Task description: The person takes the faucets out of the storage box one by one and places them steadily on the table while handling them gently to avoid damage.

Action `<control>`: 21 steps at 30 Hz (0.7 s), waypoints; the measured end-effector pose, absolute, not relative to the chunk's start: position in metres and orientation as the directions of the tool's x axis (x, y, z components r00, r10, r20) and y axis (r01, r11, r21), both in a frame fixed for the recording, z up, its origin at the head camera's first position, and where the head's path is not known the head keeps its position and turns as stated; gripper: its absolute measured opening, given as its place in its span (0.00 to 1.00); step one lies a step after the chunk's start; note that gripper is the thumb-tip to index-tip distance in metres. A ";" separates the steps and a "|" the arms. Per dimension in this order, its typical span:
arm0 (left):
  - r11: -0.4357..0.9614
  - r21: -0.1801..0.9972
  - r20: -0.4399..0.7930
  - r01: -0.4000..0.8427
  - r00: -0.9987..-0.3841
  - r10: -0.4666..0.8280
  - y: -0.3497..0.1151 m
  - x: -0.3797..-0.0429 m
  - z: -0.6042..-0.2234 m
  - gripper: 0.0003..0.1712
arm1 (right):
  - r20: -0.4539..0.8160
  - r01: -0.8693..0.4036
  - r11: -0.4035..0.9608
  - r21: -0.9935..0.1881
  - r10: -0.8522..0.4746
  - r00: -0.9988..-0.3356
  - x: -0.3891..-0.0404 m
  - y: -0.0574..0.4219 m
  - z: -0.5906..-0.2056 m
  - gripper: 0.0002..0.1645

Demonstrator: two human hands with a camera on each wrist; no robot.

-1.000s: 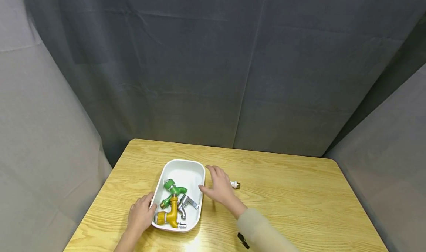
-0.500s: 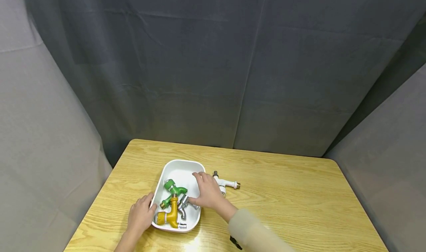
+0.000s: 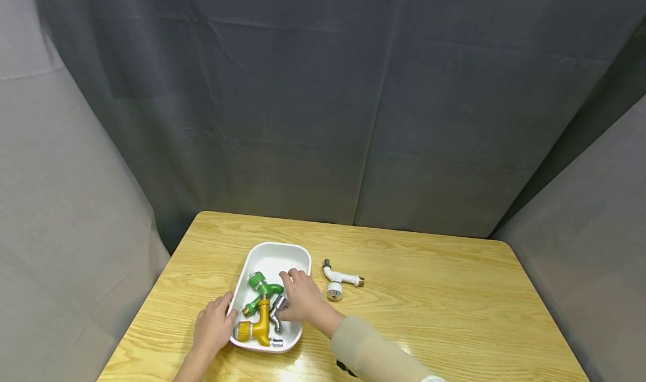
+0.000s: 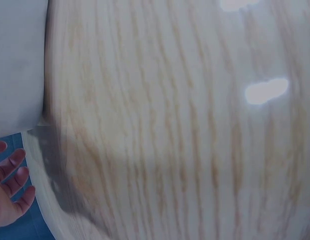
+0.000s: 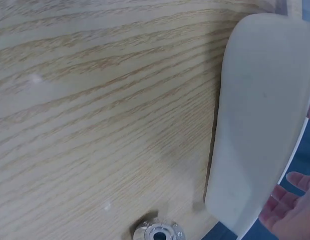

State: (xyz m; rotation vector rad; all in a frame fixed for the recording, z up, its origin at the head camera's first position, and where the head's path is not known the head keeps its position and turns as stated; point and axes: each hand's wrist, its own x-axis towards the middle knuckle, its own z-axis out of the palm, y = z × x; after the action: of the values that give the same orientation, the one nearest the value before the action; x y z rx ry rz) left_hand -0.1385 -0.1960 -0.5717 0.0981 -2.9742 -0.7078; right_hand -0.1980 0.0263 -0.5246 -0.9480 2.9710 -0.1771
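A white rectangular tray (image 3: 275, 257) holds a green tap (image 3: 260, 282), a yellow tap (image 3: 262, 321) and a chrome tap (image 3: 275, 318). My left hand (image 3: 214, 324) rests at the tray's left rim, thumb tip over the edge. In the left wrist view its fingers (image 4: 15, 180) look relaxed and apart beside the tray wall. Over the right half of the tray reaches my right hand (image 3: 301, 298), fingers and thumb spread around the chrome tap, whose lever end it hides. The right wrist view shows that hand past the tray's outer wall (image 5: 262, 120), its fingers loosely bent.
A white tap (image 3: 342, 277) with brass and chrome ends lies on the wooden table (image 3: 429, 292), just right of the tray. Grey cloth (image 3: 282, 101) hangs behind the table and at both sides. The right forearm crosses the table's front.
My right hand has moved left and down, from beside the tray's right rim to over the chrome tap. The white tap has come into full view. The left hand has stayed put.
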 end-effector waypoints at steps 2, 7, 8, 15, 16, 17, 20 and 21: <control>0.891 0.452 0.066 -0.042 -0.995 -0.080 -0.196 -0.138 -0.572 0.25 | 0.008 -0.581 0.809 -0.089 -0.582 -0.813 -0.198 0.023 -0.526 0.53; 0.892 0.451 0.058 -0.042 -0.995 -0.076 -0.196 -0.138 -0.571 0.26 | -0.052 -0.561 0.825 -0.070 -0.564 -0.824 -0.197 0.014 -0.530 0.53; 0.891 0.451 0.055 -0.043 -0.996 -0.076 -0.196 -0.139 -0.572 0.26 | -0.067 -0.554 0.829 -0.073 -0.559 -0.827 -0.196 0.013 -0.530 0.53; 0.891 0.452 0.057 -0.043 -0.995 -0.077 -0.196 -0.139 -0.571 0.26 | -0.178 -0.505 0.859 -0.086 -0.512 -0.840 -0.194 0.003 -0.533 0.50; 0.891 0.451 0.059 -0.042 -0.995 -0.077 -0.196 -0.139 -0.571 0.26 | -0.189 -0.501 0.862 -0.081 -0.507 -0.841 -0.194 0.002 -0.534 0.50; 0.891 0.452 0.061 -0.042 -0.995 -0.078 -0.196 -0.139 -0.571 0.26 | -0.198 -0.498 0.864 -0.077 -0.503 -0.841 -0.193 0.001 -0.536 0.50; 0.891 0.452 0.066 -0.042 -0.995 -0.080 -0.195 -0.138 -0.571 0.25 | -0.214 -0.495 0.867 -0.064 -0.496 -0.841 -0.192 -0.002 -0.542 0.49; 0.891 0.452 0.066 -0.042 -0.994 -0.081 -0.195 -0.138 -0.571 0.26 | -0.216 -0.493 0.868 -0.064 -0.494 -0.842 -0.192 -0.003 -0.543 0.49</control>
State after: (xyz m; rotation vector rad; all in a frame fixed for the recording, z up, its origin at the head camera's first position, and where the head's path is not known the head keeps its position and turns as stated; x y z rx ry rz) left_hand -0.1381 -0.1954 -0.5706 0.0974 -2.9733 -0.7084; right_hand -0.1918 -0.0028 -0.5431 -0.7546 2.8146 -0.0089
